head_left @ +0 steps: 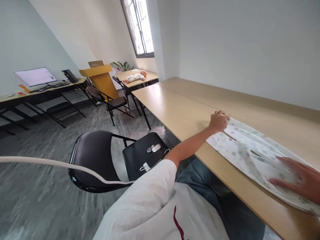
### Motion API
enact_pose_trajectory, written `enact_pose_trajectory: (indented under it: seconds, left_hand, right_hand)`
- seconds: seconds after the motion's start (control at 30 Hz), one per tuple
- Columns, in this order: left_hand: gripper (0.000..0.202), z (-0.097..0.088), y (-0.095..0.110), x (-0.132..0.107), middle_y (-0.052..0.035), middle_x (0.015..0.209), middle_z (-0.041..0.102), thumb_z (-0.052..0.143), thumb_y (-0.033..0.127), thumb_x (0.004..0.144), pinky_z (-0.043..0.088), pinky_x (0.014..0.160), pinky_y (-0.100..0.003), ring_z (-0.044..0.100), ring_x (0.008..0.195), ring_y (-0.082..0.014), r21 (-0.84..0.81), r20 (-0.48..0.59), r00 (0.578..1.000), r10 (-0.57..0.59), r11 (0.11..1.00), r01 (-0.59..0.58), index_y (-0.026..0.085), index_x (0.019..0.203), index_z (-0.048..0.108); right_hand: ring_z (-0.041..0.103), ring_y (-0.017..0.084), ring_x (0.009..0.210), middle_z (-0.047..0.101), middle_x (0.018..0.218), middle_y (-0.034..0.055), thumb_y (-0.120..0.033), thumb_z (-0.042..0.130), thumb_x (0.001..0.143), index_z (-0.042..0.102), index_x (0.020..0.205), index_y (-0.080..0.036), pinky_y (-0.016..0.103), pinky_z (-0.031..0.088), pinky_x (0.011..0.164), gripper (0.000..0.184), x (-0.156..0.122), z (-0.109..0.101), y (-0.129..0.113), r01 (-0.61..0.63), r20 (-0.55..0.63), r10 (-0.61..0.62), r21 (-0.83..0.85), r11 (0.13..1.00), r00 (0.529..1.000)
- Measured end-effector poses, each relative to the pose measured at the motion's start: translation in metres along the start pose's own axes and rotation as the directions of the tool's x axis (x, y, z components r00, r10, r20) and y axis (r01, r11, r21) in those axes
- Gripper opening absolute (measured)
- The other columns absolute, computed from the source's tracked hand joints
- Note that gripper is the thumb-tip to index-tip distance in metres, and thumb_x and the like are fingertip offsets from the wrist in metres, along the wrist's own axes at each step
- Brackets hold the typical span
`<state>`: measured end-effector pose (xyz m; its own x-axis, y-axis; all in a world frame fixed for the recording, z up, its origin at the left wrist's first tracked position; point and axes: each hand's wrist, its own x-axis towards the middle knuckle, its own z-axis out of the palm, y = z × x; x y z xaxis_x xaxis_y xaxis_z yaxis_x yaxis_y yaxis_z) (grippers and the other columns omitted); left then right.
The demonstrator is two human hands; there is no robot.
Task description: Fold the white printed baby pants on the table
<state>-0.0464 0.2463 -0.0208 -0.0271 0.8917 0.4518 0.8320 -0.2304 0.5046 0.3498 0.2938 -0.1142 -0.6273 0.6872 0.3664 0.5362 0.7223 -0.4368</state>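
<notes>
A white cloth (240,153) with a small print, which looks like a piece of baby clothing, lies spread along the wooden table (172,106). Narrow gaps in its folds let the tabletop show through. At its far left end, the curled fingers of my left hand (220,120) grip the edge. My right hand (300,176) rests on the near right part, palm down with fingers spread, slightly blurred and partly cut off by the frame edge.
Beside me stands a black folding chair (92,156); a mouse (156,147), a watch and a white charger lie on its seat. Farther back, a baby doll (135,78) lies on another table. A yellow lectern (102,81) and a monitor (36,76) are at the left.
</notes>
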Motion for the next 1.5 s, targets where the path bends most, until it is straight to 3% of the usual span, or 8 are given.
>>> enact_pose_trajectory:
  seconds: [0.1,0.23,0.4,0.63,0.9,1.07,1.27,1.5]
  left_hand:
    - [0.032,0.005,0.013,-0.009,-0.0142,0.129,0.059,0.05,0.009,0.088,0.04,0.11,-0.041,0.052,0.125,-0.0255,-0.102,0.19,0.975,0.118,0.99,-0.1,0.018,0.109,0.072]
    - [0.065,0.01,0.019,-0.015,-0.0127,0.148,0.047,0.08,0.04,0.075,0.029,0.119,-0.041,0.041,0.139,-0.0298,-0.226,0.506,0.822,0.261,0.96,-0.166,0.019,0.133,0.06]
    - [0.093,0.014,-0.009,0.001,-0.0132,0.159,0.03,0.076,0.069,0.067,0.02,0.122,-0.048,0.026,0.147,-0.0364,-0.202,0.633,0.724,0.275,0.961,-0.189,0.021,0.142,0.05]
    - [0.045,0.01,-0.021,0.006,-0.0049,0.138,0.054,0.061,0.061,0.081,0.041,0.106,-0.038,0.049,0.127,-0.0284,-0.206,0.577,0.759,0.3,0.953,-0.221,0.024,0.108,0.063]
    - [0.034,0.018,-0.021,0.007,-0.0076,0.105,0.061,0.056,0.052,0.083,0.041,0.098,-0.037,0.052,0.108,-0.0267,-0.203,0.472,0.809,0.351,0.936,-0.288,0.021,0.089,0.066]
    - [0.032,0.013,-0.012,0.004,-0.0071,0.093,0.061,0.053,0.05,0.085,0.043,0.086,-0.034,0.054,0.092,-0.0232,-0.242,0.389,0.855,0.342,0.934,-0.263,0.019,0.083,0.059]
    - [0.03,-0.004,0.004,0.002,0.0007,0.072,0.05,0.045,0.049,0.093,0.035,0.062,-0.026,0.042,0.063,-0.0136,-0.344,0.268,0.924,0.273,0.923,-0.173,0.019,0.089,0.048]
    - [0.039,-0.021,0.001,-0.003,0.0029,0.065,0.046,0.06,0.057,0.084,0.03,0.054,-0.022,0.041,0.058,-0.0109,-0.42,0.4,0.863,0.308,0.899,-0.126,0.018,0.089,0.057]
  right_hand:
    - [0.05,0.046,0.127,0.056,0.138,0.0164,-0.077,0.08,0.048,0.066,0.124,-0.039,0.066,0.042,0.106,0.086,-0.001,-0.015,-0.029,-0.067,0.08,0.082,-0.179,0.982,0.993]
    - [0.039,0.046,0.138,0.047,0.148,0.0166,-0.08,0.075,0.058,0.062,0.135,-0.024,0.06,0.03,0.118,0.096,-0.005,-0.043,-0.054,-0.111,0.168,0.15,-0.221,0.969,0.974]
    - [0.036,0.036,0.142,0.039,0.154,0.0089,-0.075,0.075,0.069,0.057,0.141,-0.027,0.05,0.033,0.119,0.088,-0.013,-0.07,-0.054,-0.236,0.227,0.273,-0.175,0.956,0.935]
    - [0.042,0.037,0.138,0.042,0.153,0.0057,-0.062,0.08,0.074,0.069,0.128,-0.029,0.05,0.038,0.114,0.065,-0.021,-0.078,-0.043,-0.293,0.123,0.285,0.045,0.955,0.95]
    - [0.05,0.035,0.13,0.065,0.126,0.0076,-0.057,0.08,0.07,0.077,0.104,-0.026,0.049,0.04,0.111,0.046,-0.022,-0.073,-0.045,-0.321,-0.05,0.334,0.17,0.931,0.941]
    - [0.065,0.026,0.076,0.07,0.081,0.005,-0.061,0.075,0.074,0.075,0.084,-0.018,0.037,0.055,0.068,0.044,-0.018,-0.074,-0.059,-0.345,-0.118,0.404,0.34,0.875,0.907]
    - [0.061,0.017,0.067,0.068,0.081,0.0014,-0.062,0.078,0.07,0.068,0.102,-0.02,0.027,0.052,0.057,0.054,-0.012,-0.092,-0.079,-0.261,-0.228,0.46,0.578,0.773,0.858]
    - [0.058,0.015,0.054,0.066,0.076,0.0009,-0.057,0.082,0.068,0.064,0.116,-0.021,0.025,0.049,0.047,0.063,-0.016,-0.1,-0.088,-0.329,-0.044,0.509,0.715,0.617,0.86]
